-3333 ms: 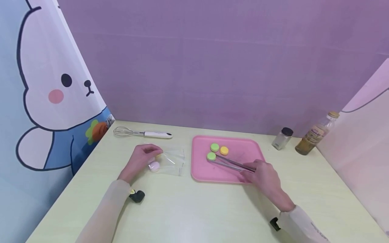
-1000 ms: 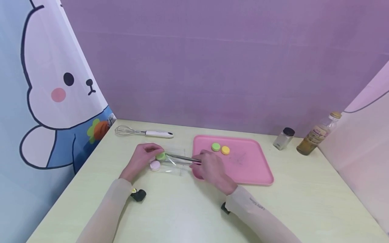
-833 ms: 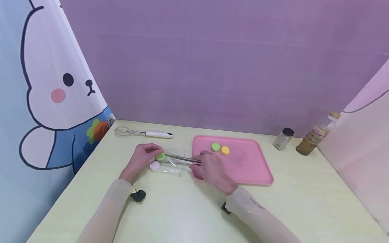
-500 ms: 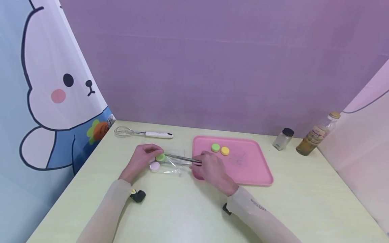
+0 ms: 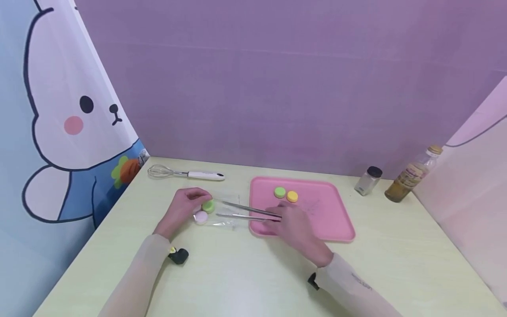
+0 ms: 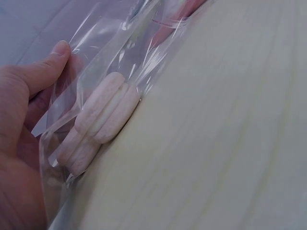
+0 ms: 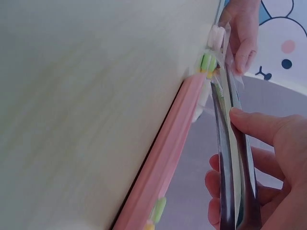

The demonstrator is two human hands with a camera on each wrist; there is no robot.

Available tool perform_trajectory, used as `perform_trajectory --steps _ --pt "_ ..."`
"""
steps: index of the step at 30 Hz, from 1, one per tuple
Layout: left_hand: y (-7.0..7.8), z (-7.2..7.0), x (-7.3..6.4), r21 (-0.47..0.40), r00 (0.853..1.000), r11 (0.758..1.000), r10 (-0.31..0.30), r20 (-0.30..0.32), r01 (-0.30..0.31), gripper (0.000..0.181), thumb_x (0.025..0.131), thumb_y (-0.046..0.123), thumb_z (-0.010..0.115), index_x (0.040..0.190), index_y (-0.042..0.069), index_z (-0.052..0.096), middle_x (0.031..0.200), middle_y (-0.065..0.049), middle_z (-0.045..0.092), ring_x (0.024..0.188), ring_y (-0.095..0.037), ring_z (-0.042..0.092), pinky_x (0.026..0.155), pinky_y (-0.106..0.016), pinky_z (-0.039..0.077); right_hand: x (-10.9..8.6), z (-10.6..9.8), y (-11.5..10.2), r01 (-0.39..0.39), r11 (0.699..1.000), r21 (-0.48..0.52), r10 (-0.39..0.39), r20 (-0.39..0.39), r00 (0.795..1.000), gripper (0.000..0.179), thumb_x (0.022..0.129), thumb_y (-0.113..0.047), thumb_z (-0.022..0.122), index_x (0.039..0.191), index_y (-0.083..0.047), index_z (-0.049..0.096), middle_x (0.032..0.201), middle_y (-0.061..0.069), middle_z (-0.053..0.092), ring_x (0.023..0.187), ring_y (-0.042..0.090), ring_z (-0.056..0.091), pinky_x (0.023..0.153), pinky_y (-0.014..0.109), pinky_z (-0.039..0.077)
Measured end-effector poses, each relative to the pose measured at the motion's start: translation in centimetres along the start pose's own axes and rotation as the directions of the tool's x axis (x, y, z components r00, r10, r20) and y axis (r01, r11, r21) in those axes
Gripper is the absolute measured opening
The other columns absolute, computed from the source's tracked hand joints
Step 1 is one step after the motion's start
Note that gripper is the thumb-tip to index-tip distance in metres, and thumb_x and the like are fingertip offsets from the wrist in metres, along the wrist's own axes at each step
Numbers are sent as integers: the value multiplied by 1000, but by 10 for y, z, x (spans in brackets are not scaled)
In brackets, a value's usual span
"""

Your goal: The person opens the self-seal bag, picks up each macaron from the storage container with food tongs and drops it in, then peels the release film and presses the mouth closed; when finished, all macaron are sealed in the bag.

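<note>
My left hand (image 5: pixel 184 210) pinches the edge of a clear plastic bag (image 6: pixel 103 52) between thumb and fingers at the table's left. Inside the bag, pale pink macarons (image 6: pixel 100 112) lean together, and a green macaron (image 5: pixel 208 206) lies beside them. A bit of yellow shows under the green one in the right wrist view. My right hand (image 5: pixel 295 224) holds metal tongs (image 5: pixel 251 209) over the left part of the pink tray (image 5: pixel 328 211). The tongs' tips are spread apart at the bag's mouth, with nothing between them. Another green macaron (image 5: pixel 279 192) and a yellow macaron (image 5: pixel 292 196) sit on the tray.
Behind the bag lies a whisk (image 5: pixel 203 175) with a white handle. At the back right stand a small black-lidded jar (image 5: pixel 367 181) and a corked bottle (image 5: pixel 409 178) partly filled with brown contents. A purple backdrop (image 5: pixel 277 88) rises along the table's far edge.
The tongs carried a green macaron from the tray into the bag. Since half a second ago they have spread off it, and my right hand has drawn back to the right.
</note>
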State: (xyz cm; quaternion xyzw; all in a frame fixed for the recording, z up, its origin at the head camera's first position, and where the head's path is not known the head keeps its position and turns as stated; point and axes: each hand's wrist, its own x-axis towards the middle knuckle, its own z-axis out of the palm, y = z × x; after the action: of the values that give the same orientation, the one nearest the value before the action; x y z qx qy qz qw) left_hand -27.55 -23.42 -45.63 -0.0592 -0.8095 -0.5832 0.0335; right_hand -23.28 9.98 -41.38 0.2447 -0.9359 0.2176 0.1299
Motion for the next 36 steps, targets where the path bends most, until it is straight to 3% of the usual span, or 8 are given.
perform_trajectory --steps 8,16,24,29,36 --pt "-1 1 1 9 1000 1000 -14 -7 14 25 93 28 76 108 7 76 106 -5 75 104 -21 64 97 -36 46 -30 -22 26 -43 999 2 43 -60 997 31 75 -28 90 104 -19 82 85 -5 66 70 9 51 58 25 45" --pt "-3 1 2 12 1000 1000 0 -7 0 27 93 29 76 109 7 76 105 -5 75 103 -20 64 94 -31 47 -58 -53 55 -107 994 -8 106 -98 990 40 77 -29 90 113 -15 79 91 1 71 66 8 52 54 26 43" --pt "-2 2 3 10 1000 1000 16 -13 -15 22 94 24 75 107 7 77 103 -3 75 102 -20 65 94 -33 47 -84 -75 87 -174 982 -66 163 -147 976 35 78 -24 89 109 -14 80 85 -1 69 62 11 51 52 29 42" --pt "-3 2 3 10 1000 1000 5 -11 -5 21 93 25 75 106 8 76 104 -4 75 104 -21 64 97 -38 45 -92 -86 103 -244 968 -63 233 -149 961 33 80 -25 87 110 -12 80 86 2 70 64 15 53 52 32 42" --pt "-4 0 2 -1 1000 1000 -5 0 5 23 94 26 75 108 7 76 108 -5 74 107 -22 63 100 -41 42 -90 -91 118 -324 942 -85 311 -132 941 35 83 -27 85 112 -9 78 91 6 72 71 21 59 54 36 46"
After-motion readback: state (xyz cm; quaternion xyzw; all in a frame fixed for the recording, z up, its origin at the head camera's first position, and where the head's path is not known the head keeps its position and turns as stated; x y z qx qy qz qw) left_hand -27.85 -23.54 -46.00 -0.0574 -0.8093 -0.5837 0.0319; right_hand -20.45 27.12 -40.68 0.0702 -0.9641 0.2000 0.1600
